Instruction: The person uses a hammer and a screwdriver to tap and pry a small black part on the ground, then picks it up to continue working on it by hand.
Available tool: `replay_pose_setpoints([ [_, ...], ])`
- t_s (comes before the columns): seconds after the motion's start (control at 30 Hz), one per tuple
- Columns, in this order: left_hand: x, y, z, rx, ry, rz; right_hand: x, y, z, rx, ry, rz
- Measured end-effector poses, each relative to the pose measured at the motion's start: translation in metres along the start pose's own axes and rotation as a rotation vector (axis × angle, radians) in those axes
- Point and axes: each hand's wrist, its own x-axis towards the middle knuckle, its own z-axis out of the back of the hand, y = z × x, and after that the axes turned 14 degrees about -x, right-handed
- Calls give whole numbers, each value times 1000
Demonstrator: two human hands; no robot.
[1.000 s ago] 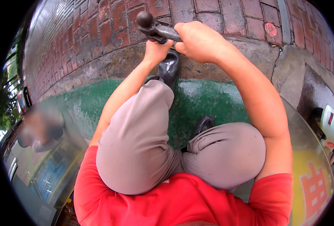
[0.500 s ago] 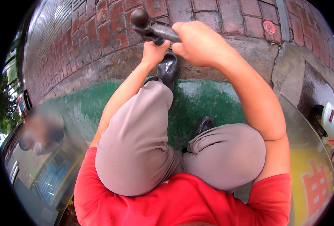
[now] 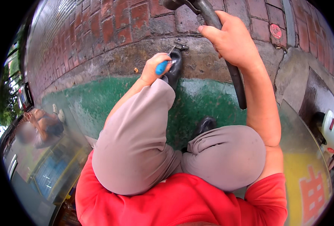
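My right hand (image 3: 232,42) is closed around the dark handle of a hammer (image 3: 239,88), raised above the paving. Its head sits at the top edge of the view, partly cut off. My left hand (image 3: 152,71) grips the blue handle of a screwdriver (image 3: 161,68). The thin metal shaft of this tool points at a small dark metal piece (image 3: 181,46) lying on the stone strip, just beyond the toe of my left black boot (image 3: 176,66). Whether the tip touches that piece I cannot tell.
Wet red brick paving (image 3: 123,19) lies beyond the stone strip, and a green painted floor (image 3: 99,96) on the near side. My other boot (image 3: 204,126) rests on it. A seated person (image 3: 46,126) is at the left. A white vehicle (image 3: 332,128) stands at the right.
The hammer has lifted away from my left hand, up and to the right, its full handle now showing. My left hand is slightly nearer, uncovering the blue handle and dark metal piece.
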Motion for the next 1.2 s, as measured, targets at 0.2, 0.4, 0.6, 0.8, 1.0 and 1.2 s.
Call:
replay_pose_setpoints([
  [0.2, 48, -1, 27, 268, -137, -145, -4, 0, -1, 53, -33, -24],
  [0.4, 40, 1, 19, -441, -340, 505, -7, 2, -1, 46, -30, -1],
  [0.6, 42, -8, 14, -627, -370, 603, 0, -15, -2, -48, -49, 75],
  [0.8, 47, -5, 12, -557, -389, 558, -1, -13, -5, -83, -43, 72],
  [1.0, 69, -14, 12, -235, -268, 532, -1, -8, -8, -241, -79, 166],
  [1.2, 81, -25, 11, -142, -250, 486, -7, 37, -3, -291, -55, 476],
])
